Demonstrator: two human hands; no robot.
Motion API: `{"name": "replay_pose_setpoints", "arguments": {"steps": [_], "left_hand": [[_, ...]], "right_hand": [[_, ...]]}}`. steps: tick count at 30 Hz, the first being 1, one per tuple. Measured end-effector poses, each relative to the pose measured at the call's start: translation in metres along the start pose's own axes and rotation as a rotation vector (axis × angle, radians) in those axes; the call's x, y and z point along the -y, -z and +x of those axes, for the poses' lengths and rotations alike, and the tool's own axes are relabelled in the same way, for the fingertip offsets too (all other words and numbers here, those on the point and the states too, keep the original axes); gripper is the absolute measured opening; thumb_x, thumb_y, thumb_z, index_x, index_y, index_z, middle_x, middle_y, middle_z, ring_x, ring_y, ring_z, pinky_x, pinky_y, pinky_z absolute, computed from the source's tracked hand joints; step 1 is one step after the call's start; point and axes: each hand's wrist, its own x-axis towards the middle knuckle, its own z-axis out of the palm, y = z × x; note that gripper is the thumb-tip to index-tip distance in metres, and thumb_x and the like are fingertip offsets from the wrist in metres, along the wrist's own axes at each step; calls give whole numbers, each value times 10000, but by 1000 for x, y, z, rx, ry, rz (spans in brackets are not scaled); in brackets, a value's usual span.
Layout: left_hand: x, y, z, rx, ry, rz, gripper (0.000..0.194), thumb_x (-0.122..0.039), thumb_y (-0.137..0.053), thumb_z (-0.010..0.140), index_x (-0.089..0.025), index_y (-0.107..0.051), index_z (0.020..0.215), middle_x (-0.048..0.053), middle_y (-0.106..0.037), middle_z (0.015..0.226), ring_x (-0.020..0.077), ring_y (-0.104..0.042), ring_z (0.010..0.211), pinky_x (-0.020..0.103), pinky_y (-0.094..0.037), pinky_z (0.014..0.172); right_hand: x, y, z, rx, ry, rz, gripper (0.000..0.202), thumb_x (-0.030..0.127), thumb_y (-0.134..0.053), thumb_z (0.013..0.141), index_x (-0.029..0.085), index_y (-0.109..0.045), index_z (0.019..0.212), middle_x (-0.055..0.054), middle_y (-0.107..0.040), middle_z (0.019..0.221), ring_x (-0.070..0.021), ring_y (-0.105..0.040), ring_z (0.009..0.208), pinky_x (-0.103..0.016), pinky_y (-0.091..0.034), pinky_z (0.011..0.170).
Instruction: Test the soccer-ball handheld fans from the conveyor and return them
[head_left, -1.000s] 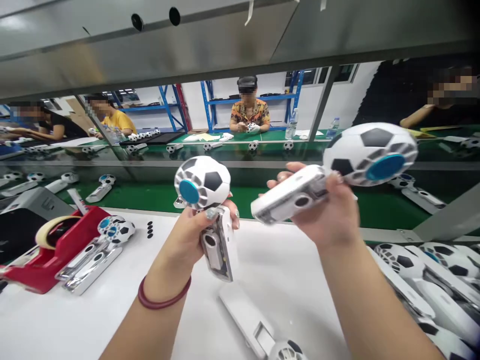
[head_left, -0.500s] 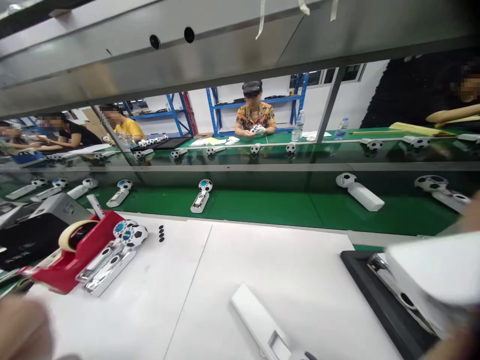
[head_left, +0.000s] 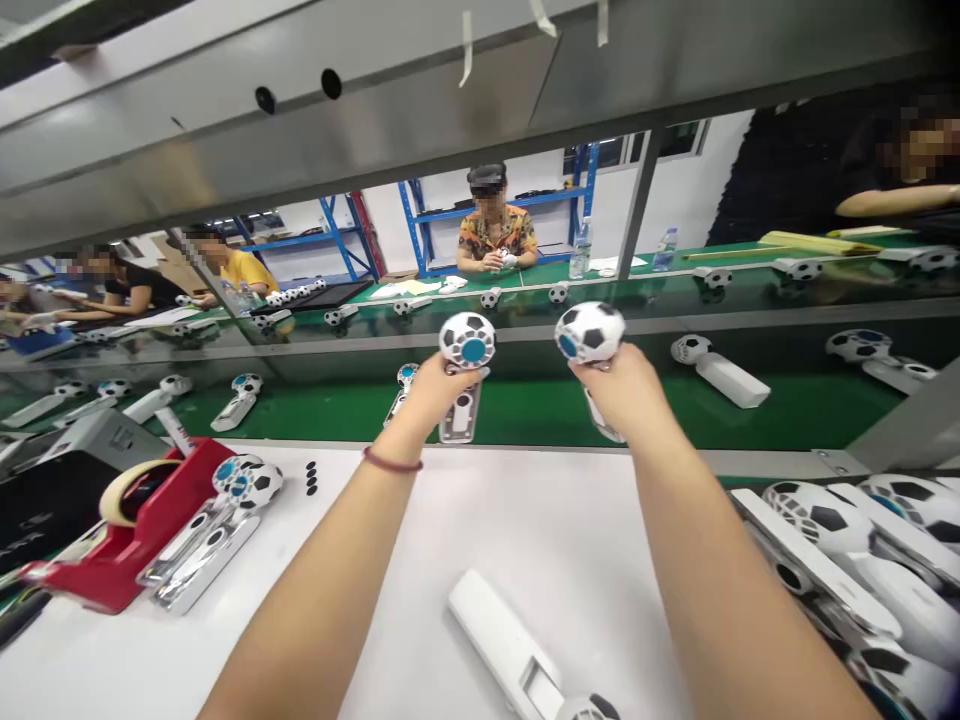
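Note:
Both arms reach forward over the green belt [head_left: 525,412]. My left hand [head_left: 436,388] grips a football-headed device [head_left: 468,342], its blue disc facing me and its handle hanging below. In my right hand [head_left: 622,380] is a second football-headed device [head_left: 591,332], blue disc at its lower left, its handle mostly hidden by the hand. Behind my left hand another device [head_left: 407,374] lies on the belt, partly covered. A white device [head_left: 499,640] rests on the white table [head_left: 420,580] near the bottom edge.
A red tape dispenser [head_left: 127,565] stands at the left beside two devices [head_left: 206,560] and several black dots [head_left: 311,478]. Many devices [head_left: 832,520] are piled at the right. Across the belt, a person [head_left: 496,235] in a patterned shirt holds a device.
My hands have come from the lower edges to above the belt, each now gripping a device. The view has shifted slightly, and the pile at the right shows more fully.

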Motion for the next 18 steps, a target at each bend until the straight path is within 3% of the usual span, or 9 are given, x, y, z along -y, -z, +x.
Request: {"name": "replay_pose_setpoints", "arguments": {"steps": [3,6,9,12,14,16,18], "left_hand": [[37,-37,41,98,56,148,317,-330,-649,691,-146,-630,949,78,-689,967,234,-624,890,307,-478,785],[64,-44,60,117,124,273,313,-345,-648,701,-162,-639,954,95,-678,1021,268,-596,967,337,-441,853],[84,-25,68,12,215,404,349,-343,-585,760,-179,-589,1068,125,-540,1266,300,-406,1228,378,-327,986],[103,1,69,-129,393,515,408,-327,-590,753,-136,-537,1110,200,-399,1363,363,-225,1321,482,-240,1012],[113,15,66,-140,545,533,379,-335,-653,705,-105,-572,995,221,-501,1238,388,-341,1247,517,-282,963],[120,23,60,-93,649,488,289,-345,-673,701,-111,-594,852,143,-610,1035,318,-505,1091,480,-351,915],[121,24,53,-49,684,391,245,-360,-647,736,-124,-587,767,60,-632,860,229,-578,925,417,-406,859]], "right_hand": [[-28,-29,18,24,-75,-109,357,293,-593,735,109,-595,1041,-150,-615,1015,-279,-579,930,-375,-460,792],[-48,-40,25,-67,-189,-180,669,330,-593,735,95,-377,1323,-209,-470,1259,-373,-448,1131,-503,-395,898],[-47,-30,25,-179,-194,-199,785,332,-547,759,151,-177,1427,-180,-296,1405,-391,-300,1250,-549,-322,970],[-29,-14,22,-238,-85,-8,725,293,-512,775,179,-202,1420,-144,-317,1399,-322,-297,1275,-483,-312,1014],[-16,-6,20,-225,-33,159,704,293,-507,775,193,-220,1410,-134,-327,1394,-280,-311,1281,-457,-300,1033],[-7,-4,16,-187,-17,304,703,312,-511,772,223,-216,1404,-126,-340,1386,-253,-332,1279,-462,-290,1039],[-3,-5,14,-147,-9,412,696,332,-516,767,256,-220,1392,-117,-360,1366,-245,-352,1272,-485,-285,1037]]}}
